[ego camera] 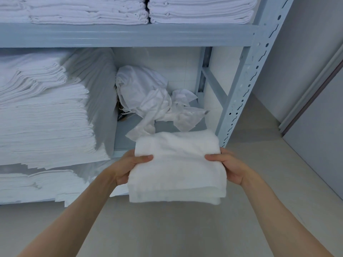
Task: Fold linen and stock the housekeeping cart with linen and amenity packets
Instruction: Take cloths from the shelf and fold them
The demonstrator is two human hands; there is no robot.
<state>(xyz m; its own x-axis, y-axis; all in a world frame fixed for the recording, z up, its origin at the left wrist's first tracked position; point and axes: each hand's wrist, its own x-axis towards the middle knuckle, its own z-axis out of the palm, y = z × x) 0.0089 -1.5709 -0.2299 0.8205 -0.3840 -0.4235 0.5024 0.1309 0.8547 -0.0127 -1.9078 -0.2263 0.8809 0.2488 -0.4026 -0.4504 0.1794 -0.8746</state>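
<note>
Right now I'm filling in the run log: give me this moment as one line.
step: carrying linen | left hand: grips folded white towel | right hand: grips towel | place: before metal shelf

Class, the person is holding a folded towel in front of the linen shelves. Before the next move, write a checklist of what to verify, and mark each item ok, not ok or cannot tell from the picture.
1. Left hand grips the folded towel at its left edge, thumb on top: ok.
2. Right hand grips the opposite edge, thumb on top: ok.
3. Towel stays folded, layers stacked at the near edge: ok.
4. Shelf space ahead is tidy: not ok, crumpled linen lies there.
5. Neighbouring stack of folded sheets stands neatly: ok.
6. Housekeeping cart within reach: cannot tell, none in view.
</note>
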